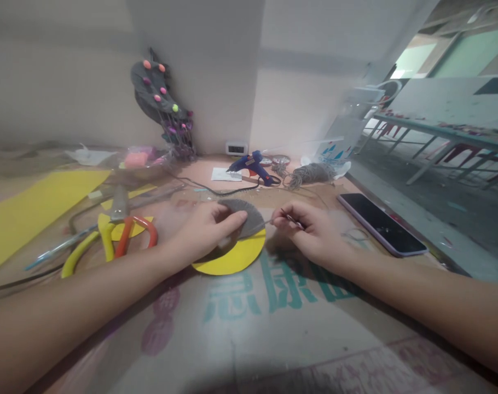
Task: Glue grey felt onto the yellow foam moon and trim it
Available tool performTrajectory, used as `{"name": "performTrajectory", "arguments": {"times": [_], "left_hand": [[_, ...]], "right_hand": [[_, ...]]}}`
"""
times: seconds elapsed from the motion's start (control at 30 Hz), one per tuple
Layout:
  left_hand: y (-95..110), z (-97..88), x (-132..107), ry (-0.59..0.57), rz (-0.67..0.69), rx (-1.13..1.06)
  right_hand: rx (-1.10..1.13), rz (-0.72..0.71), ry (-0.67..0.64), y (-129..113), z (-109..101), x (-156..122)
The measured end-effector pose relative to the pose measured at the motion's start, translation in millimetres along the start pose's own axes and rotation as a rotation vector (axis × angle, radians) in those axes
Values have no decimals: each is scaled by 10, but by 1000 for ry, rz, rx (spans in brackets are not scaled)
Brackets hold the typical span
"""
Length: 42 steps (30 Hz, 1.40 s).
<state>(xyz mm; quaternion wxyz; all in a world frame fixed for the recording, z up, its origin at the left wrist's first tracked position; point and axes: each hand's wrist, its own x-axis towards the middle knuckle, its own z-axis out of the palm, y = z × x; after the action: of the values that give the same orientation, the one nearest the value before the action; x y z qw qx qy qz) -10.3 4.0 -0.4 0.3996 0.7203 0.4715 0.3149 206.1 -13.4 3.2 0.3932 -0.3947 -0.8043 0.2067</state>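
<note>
A yellow disc (235, 257) lies on the printed sheet in front of me, its far part covered by grey yarn (254, 218) laid in close rows. My left hand (208, 224) grips the disc from the left, thumb lying over the grey rows; its other fingers are partly hidden. From the right edge of the covering a strand of yarn runs taut to my right hand (298, 227), which pinches it between thumb and fingers just off the disc. A thin dark piece shows at those fingers, too small to name.
Behind the disc are a blue glue gun (252, 164) and a grey yarn skein (312, 174). A phone (382, 223) lies right. Pliers (120, 205), orange-handled scissors (134, 232) and yellow sheet (39, 205) sit left. A grey crescent decoration (150, 90) leans on the wall.
</note>
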Motion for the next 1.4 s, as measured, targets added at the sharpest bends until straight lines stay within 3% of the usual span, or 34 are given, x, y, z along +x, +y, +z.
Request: {"name": "performTrajectory", "arguments": {"times": [0.1,0.17,0.23,0.3,0.37,0.53,0.63,0.83,1.07,1.4], "left_hand": [[-4,-14,14,40,-32,-33],[-12,-17,21,62,-52,-60],[-23,-14,25,80,-50,-78],[-34,-10,25,85,-35,-93],[-42,-6,21,58,-17,-93],[-40,-2,6,-87,2,-64],[-29,0,2,-73,18,-7],[-11,13,-3,-124,96,30],[-20,-8,7,-165,19,56],[51,-14,-29,-83,-32,249]], "right_hand": [[-46,-210,-119,-42,-47,-68],[-31,-266,-173,-63,-66,-93],[-22,-210,-86,-76,-75,-89],[-42,-91,58,-81,-74,-55],[-50,44,113,-72,-62,-4],[92,207,-68,-19,14,75],[151,253,-154,-6,51,64],[199,216,-223,-8,47,40],[272,153,-298,-10,28,17],[215,123,-305,-41,25,8]]}}
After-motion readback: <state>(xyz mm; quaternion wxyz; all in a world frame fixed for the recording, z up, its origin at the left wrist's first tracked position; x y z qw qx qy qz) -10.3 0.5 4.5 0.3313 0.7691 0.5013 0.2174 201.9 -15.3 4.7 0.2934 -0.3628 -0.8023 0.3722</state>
